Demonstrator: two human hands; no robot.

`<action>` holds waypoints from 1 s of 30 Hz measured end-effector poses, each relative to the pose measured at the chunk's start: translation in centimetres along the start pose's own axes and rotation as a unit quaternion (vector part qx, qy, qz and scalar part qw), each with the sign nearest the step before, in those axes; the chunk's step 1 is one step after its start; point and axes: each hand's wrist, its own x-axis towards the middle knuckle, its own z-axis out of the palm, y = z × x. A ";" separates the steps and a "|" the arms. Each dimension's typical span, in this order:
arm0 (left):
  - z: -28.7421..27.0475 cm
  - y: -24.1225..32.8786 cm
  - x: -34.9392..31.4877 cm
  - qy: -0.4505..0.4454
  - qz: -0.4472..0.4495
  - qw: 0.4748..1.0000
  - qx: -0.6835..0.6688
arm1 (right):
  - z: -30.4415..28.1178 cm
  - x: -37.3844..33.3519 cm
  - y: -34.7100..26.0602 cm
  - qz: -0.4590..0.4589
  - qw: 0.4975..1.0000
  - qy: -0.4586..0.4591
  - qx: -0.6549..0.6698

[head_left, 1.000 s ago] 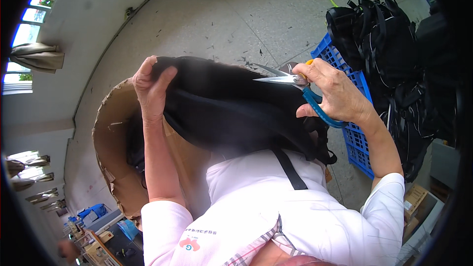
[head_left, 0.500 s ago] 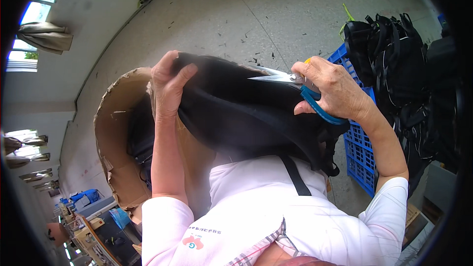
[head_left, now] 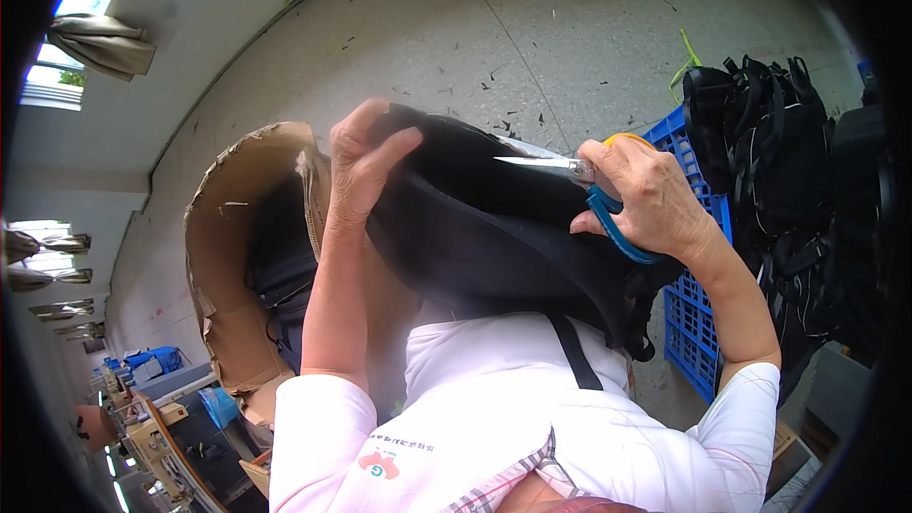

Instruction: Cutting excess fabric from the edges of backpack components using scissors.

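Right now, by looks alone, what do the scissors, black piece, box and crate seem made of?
Scissors: blades look like polished metal, probably steel, from their shine; handles like plastic, from their smooth, solid colour.
Black piece: matt fabric, probably synthetic, given its soft folds.
Box: dull brown, apparently cardboard, by its ragged edges.
Crate: likely moulded plastic, from its even blue and regular grid.

Scissors (head_left: 580, 169): blades made of bright, smooth metal; finger loops made of smooth teal and yellow plastic. Held cloth piece (head_left: 494, 218) seen as matt black, softly creased. Strap (head_left: 578, 361) made of flat, matt webbing. Cardboard box (head_left: 217, 256) faced in matt brown paper, rim torn rough. Crate (head_left: 692, 323) made of blue plastic lattice. Backpacks (head_left: 784, 157) made of black cloth. Shirt (head_left: 617, 437) made of matt white cloth. Floor (head_left: 408, 57) finished smooth, speckled.
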 end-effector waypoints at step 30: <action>-0.1 -0.5 -0.8 -0.013 0.002 1.000 -0.011 | 1.7 1.4 -0.8 0.030 0.997 -0.037 0.067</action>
